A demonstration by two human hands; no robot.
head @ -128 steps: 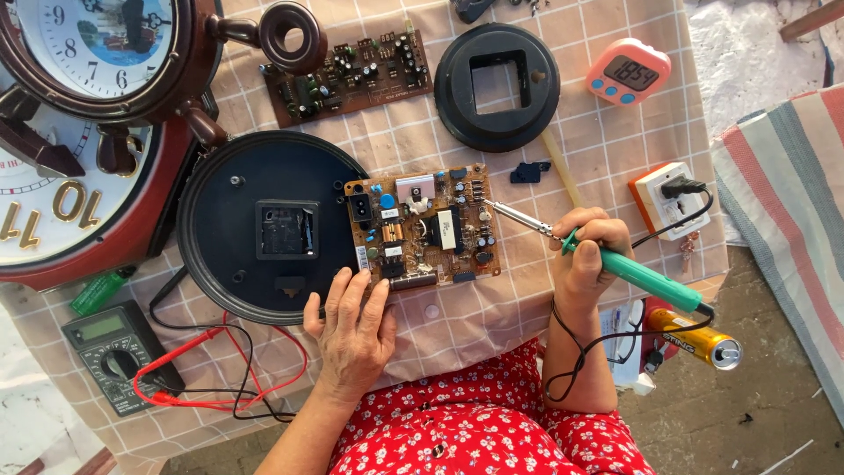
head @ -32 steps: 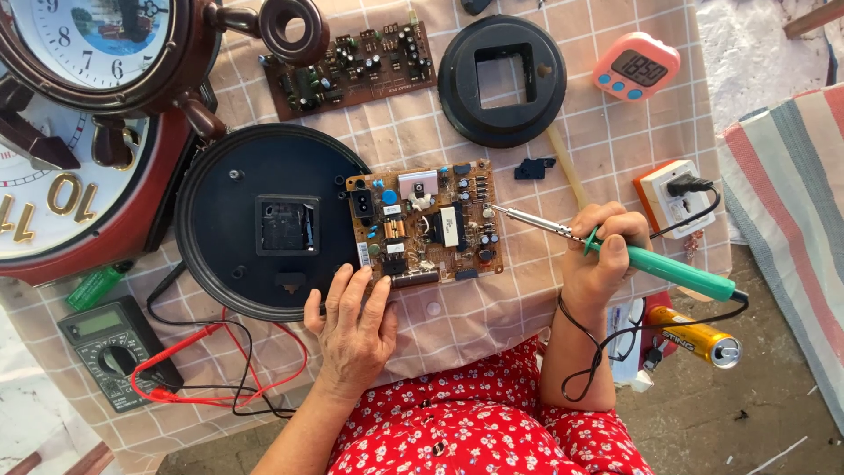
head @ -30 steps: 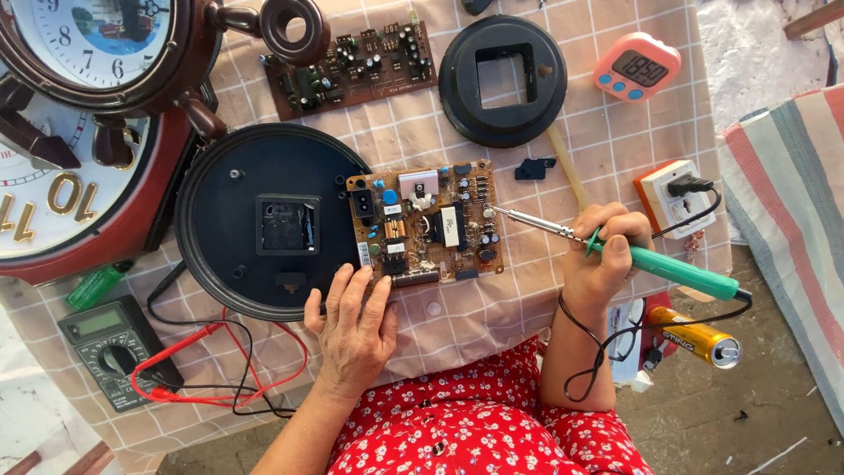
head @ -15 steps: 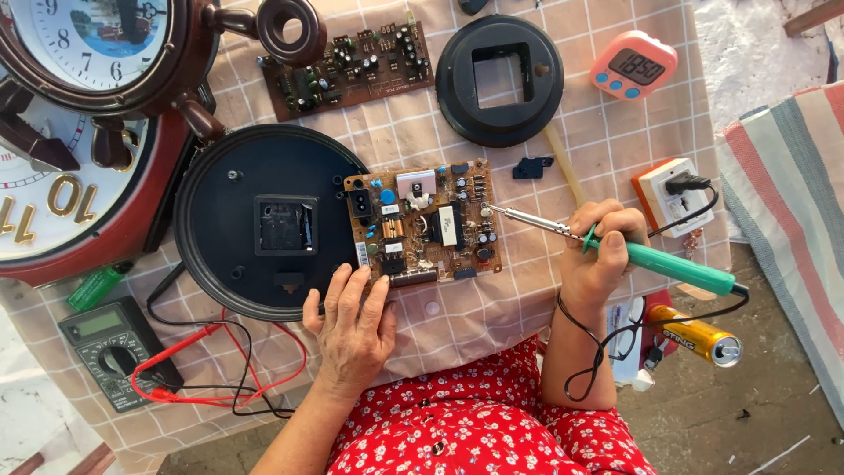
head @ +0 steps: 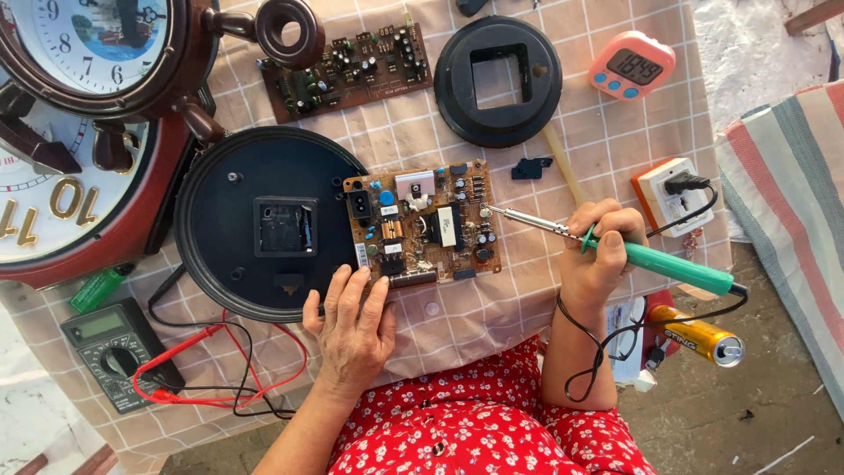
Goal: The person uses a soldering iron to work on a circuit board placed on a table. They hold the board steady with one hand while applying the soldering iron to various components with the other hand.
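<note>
One camera, worn on the head, looks straight down at a table.

The camera sits above the person and faces down, so the table (head: 527,114) fills most of the view like a map. The person's red lap is at the bottom edge, so the far side of the table is at the top. It is close enough to show small parts on the board (head: 424,224) in the middle. The left hand (head: 352,330) and right hand (head: 598,255) both reach up from below. At the right edge the floor shows past the table. There is only this one view, so no second view shares the scene.
</note>
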